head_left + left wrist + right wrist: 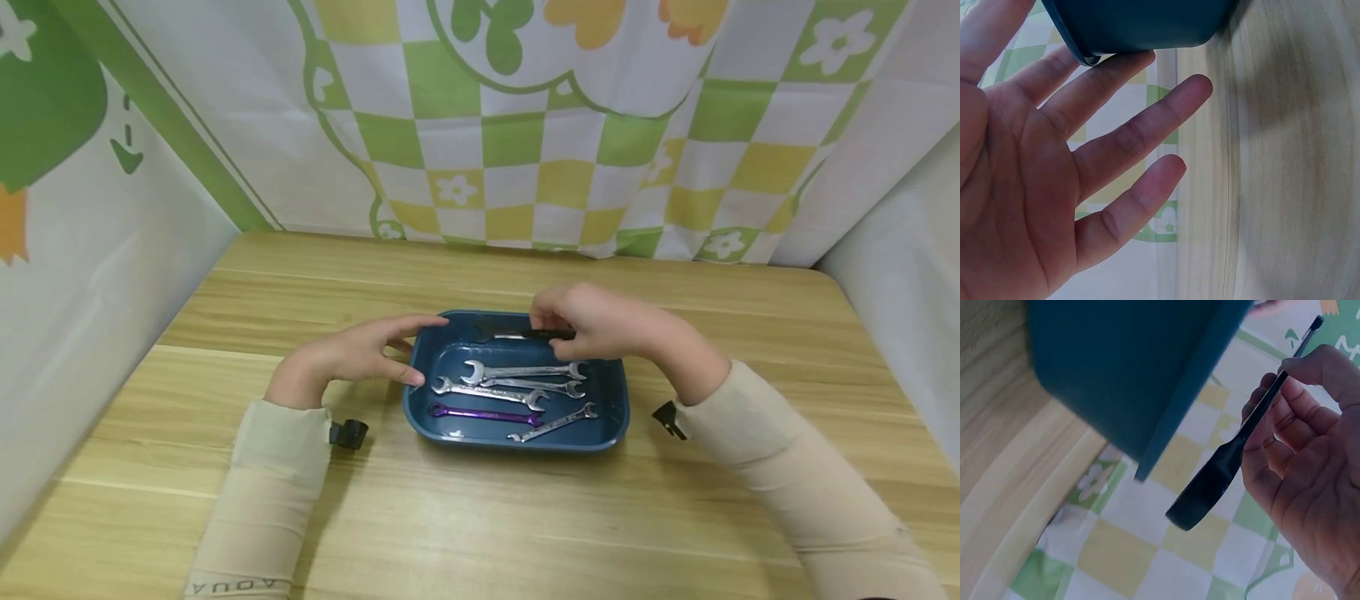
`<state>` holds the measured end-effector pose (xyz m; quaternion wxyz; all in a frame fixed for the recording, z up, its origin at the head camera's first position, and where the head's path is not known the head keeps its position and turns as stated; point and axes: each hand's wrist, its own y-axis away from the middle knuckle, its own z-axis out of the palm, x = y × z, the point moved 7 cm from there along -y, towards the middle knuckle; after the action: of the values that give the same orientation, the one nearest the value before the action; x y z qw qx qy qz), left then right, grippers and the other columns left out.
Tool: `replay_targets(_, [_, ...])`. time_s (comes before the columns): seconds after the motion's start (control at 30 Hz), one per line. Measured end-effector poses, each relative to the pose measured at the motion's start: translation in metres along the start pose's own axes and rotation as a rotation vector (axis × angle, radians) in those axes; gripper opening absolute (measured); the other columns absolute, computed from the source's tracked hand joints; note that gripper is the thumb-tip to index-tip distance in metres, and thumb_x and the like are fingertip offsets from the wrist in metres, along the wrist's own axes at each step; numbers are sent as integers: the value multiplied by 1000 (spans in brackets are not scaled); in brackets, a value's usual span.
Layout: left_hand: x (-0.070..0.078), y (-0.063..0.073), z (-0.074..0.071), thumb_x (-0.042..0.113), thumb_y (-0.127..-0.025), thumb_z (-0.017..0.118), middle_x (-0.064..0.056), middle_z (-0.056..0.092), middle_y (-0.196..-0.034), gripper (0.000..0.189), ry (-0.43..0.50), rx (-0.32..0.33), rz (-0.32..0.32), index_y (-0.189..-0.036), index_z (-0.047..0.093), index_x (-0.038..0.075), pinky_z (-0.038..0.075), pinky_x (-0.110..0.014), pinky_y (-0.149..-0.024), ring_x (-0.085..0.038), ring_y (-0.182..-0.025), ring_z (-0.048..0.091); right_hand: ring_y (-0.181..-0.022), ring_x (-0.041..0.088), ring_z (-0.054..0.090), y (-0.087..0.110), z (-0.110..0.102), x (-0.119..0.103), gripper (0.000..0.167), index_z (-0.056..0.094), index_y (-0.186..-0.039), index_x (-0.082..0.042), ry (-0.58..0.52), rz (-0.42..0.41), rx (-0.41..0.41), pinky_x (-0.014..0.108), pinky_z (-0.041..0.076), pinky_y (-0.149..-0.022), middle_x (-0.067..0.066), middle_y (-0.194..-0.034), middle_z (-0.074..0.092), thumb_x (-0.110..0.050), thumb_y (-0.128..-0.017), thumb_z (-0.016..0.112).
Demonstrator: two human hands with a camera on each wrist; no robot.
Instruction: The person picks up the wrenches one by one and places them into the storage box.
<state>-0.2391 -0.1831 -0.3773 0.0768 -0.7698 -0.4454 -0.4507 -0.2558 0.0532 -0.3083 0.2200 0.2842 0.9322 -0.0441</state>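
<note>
A blue plastic tray stands on the table, with several silver open-ended wrenches and one purple wrench lying in it. My right hand pinches a black wrench between thumb and fingertips, over the tray's far side. Seen from the right wrist, this wrench has a broad flat black end and a thin shaft. At the tray's left end, my left hand rests thumb and forefinger on the rim. The other fingers spread straight beside the tray's outer wall.
The wooden table extends around the tray. Behind it hangs a green and yellow checked curtain, with white cloth at the left side. Black clips are at both wrists.
</note>
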Motion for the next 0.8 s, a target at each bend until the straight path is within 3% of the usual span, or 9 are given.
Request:
replay_targets(0.3, [0,-3,1,24,-88,76,-18,35,-158,81,39,-7,7,-156,31,20,38,-60,-109,-44,-134,48,-77,14,52,-15,17,-9,19,61,-102,-7,-40,-27,-28,28,48,-68,2,-85,58,-3,-84,65])
replay_targets(0.8, [1,-4,4,23,-88,76,-17,35,-159,80,32,0,5,-156,32,21,37,-61,-110,-45,-135,47,-76,12,53,-17,53,9,20,62,-103,-8,-80,-7,-53,25,48,-68,0,-85,59,-3,-84,65])
